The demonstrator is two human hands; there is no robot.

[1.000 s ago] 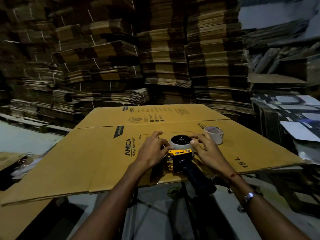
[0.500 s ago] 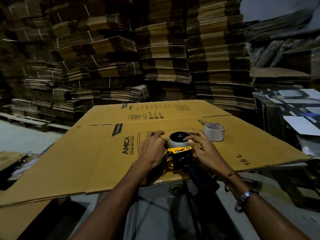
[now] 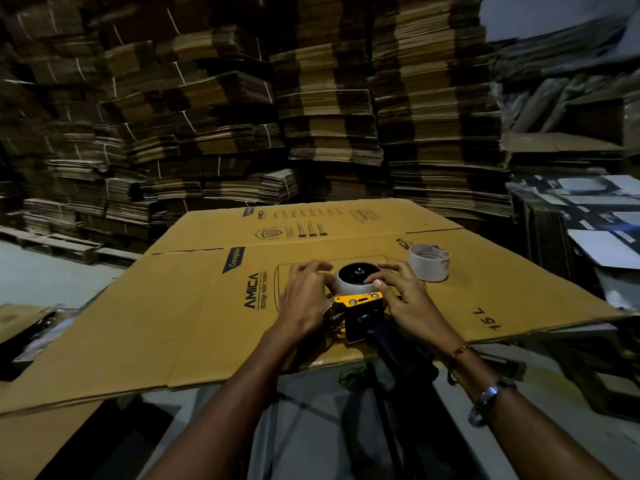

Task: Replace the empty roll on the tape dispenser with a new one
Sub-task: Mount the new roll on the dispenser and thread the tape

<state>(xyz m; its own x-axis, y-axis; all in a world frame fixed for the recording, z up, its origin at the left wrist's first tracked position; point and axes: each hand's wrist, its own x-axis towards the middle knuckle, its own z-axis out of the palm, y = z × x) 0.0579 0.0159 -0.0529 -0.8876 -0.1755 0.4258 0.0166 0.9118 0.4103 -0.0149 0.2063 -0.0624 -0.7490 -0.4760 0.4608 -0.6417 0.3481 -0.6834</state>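
There is a single view, from a wide-angle camera worn on the person's head. It looks forward and down over both forearms, which enter from the bottom edge and converge near the middle of the frame. The left hand (image 3: 304, 299) and right hand (image 3: 408, 299) sit close to the lens, just below centre, over a flattened cardboard sheet (image 3: 173, 323) that fills the middle band. Beyond it the camera faces tall stacks of folded cartons (image 3: 329, 98), which curve at the edges from lens distortion. The floor (image 3: 41, 271) shows at the left and bottom. No second view shares the scene.
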